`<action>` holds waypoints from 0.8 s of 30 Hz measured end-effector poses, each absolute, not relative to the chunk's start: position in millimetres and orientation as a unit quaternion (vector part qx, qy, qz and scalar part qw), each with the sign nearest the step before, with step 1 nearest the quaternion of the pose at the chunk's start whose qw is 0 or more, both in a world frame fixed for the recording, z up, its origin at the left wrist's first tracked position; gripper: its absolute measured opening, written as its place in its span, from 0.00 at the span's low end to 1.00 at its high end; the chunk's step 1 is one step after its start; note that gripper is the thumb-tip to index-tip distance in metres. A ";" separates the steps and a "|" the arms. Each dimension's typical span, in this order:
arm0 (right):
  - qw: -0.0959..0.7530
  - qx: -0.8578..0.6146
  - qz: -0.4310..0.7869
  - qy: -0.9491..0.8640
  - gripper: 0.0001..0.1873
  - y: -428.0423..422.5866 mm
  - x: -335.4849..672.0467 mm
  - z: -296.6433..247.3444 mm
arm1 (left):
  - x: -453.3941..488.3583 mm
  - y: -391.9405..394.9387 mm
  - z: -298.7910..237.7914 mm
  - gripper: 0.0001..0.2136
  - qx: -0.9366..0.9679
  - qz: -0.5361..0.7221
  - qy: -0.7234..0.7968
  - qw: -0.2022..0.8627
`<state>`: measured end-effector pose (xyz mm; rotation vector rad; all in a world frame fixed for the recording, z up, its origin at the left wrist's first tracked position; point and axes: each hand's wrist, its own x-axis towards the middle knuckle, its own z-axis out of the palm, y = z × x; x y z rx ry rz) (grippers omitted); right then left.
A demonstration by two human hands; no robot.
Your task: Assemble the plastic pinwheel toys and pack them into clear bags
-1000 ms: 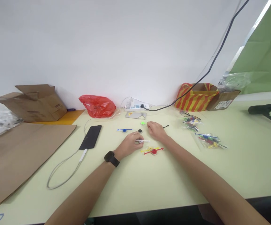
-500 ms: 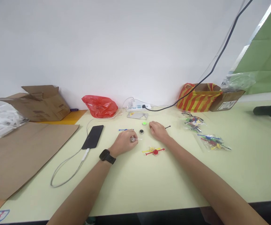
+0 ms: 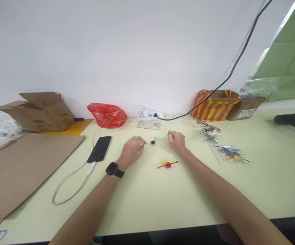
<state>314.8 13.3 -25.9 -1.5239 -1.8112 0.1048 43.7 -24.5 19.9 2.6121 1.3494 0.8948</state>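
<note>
My left hand (image 3: 132, 148), with a black watch (image 3: 114, 169) on the wrist, rests on the pale green table (image 3: 147, 200) with its fingers curled; a bit of a small white stick (image 3: 142, 145) shows at the fingertips. Just to its right lie a small black disc (image 3: 152, 142) and a green piece (image 3: 156, 139). Beyond them my right hand (image 3: 176, 140) is curled in a loose fist on the table, and what it holds is hidden. A red arrow-shaped piece (image 3: 168, 165) crossed over a yellow one (image 3: 162, 163) lies nearer to me, between my forearms.
A black phone (image 3: 99, 148) on a white cable lies to the left, beside brown paper (image 3: 22, 163) and a cardboard box (image 3: 44, 110). At the back: red bag (image 3: 107, 115), power strip (image 3: 148, 116), metal plate (image 3: 148, 125), striped bag (image 3: 215, 105). Two bags of coloured pieces (image 3: 230, 153) lie to the right.
My left hand has moved up and left with the white stick and now covers the spot where the blue arrow piece lay. My right hand has shifted right and curled into a fist.
</note>
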 end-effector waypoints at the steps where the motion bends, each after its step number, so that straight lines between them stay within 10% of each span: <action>1: 0.392 -0.597 0.046 -0.698 0.16 14.0 316.9 -26.4 | 43.5 -23.9 19.9 0.10 0.842 0.311 0.441 0.028; 19: 0.350 -0.454 0.118 -0.811 0.06 15.3 308.9 -32.3 | 81.7 -48.4 4.9 0.07 0.819 0.305 0.402 0.272; 24: 0.320 -0.438 0.060 -0.838 0.23 8.7 305.3 -26.8 | 83.3 -46.3 0.7 0.06 0.813 0.327 0.408 0.257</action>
